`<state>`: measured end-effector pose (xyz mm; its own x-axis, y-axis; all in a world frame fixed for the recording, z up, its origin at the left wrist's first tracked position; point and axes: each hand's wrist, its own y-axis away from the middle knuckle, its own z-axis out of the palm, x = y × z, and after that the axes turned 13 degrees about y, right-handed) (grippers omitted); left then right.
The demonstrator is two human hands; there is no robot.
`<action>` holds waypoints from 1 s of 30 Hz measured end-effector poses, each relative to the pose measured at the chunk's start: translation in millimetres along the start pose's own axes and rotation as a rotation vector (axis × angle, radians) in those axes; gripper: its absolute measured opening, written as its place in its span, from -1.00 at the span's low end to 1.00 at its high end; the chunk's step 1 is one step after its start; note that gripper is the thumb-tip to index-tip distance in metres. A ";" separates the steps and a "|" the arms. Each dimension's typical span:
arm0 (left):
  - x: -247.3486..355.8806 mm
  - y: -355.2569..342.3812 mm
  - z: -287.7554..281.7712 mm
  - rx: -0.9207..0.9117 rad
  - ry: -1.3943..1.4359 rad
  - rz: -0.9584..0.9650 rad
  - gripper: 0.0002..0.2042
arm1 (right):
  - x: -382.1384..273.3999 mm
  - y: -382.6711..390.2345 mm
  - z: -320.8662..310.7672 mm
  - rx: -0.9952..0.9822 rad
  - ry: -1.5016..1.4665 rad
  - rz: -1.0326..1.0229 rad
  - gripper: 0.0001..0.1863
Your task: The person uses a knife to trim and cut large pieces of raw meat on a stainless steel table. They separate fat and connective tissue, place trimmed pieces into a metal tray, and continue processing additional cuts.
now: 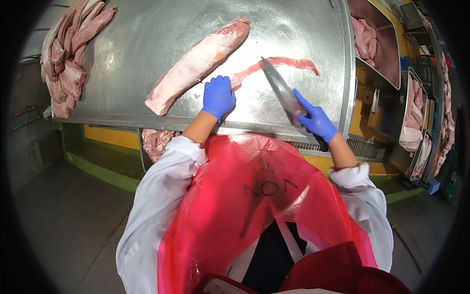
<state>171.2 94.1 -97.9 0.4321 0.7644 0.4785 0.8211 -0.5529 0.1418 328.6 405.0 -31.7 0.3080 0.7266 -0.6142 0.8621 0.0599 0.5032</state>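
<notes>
Meat strip (pixel 290 61) is held at one end by the curled left hand (pixel 219 98), a knife (pixel 283 90) by the outstretched right hand (pixel 316 118); the strip is laid ahead of them on the steel table (pixel 132 59).

**Glare at the centre, black at the rim**

Light seems to fall from above: the table (pixel 132 59) shines, whitest between the loin (pixel 200 61) and the knife (pixel 277 81), where surface detail washes out. A narrow shadow edges the loin's near side. Highlights streak the apron (pixel 220 196); the floor (pixel 63 196) lies dim. The blade looks slightly smeared. Fisheye distortion bows the table's edges and squeezes the far-right trays (pixel 412 117), which look soft.
</notes>
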 end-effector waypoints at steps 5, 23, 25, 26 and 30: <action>8.1 12.8 20.6 -0.035 -0.025 0.041 -0.81 | -2.3 -33.2 44.1 -0.046 0.156 -0.162 -0.22; -57.1 37.1 -136.9 0.611 0.097 -0.222 -0.77 | -17.2 -42.0 15.0 -0.188 0.611 -0.237 -0.22; -75.3 83.1 -155.3 0.641 0.164 -0.346 -0.77 | -3.6 -63.9 0.5 -0.038 0.683 -0.558 -0.24; -86.2 106.2 -161.1 0.626 0.213 -0.438 -0.79 | 3.0 -78.8 -1.5 0.038 0.709 -0.713 -0.26; -162.1 201.6 -148.2 0.673 0.219 -0.615 -0.83 | -58.3 -140.4 -32.1 -0.329 0.877 -0.748 -0.32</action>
<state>211.4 -190.4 -18.5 -0.1734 0.7411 0.6486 0.9546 0.2886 -0.0745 176.6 376.2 -47.0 -0.7151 0.6481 -0.2619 0.5267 0.7459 0.4077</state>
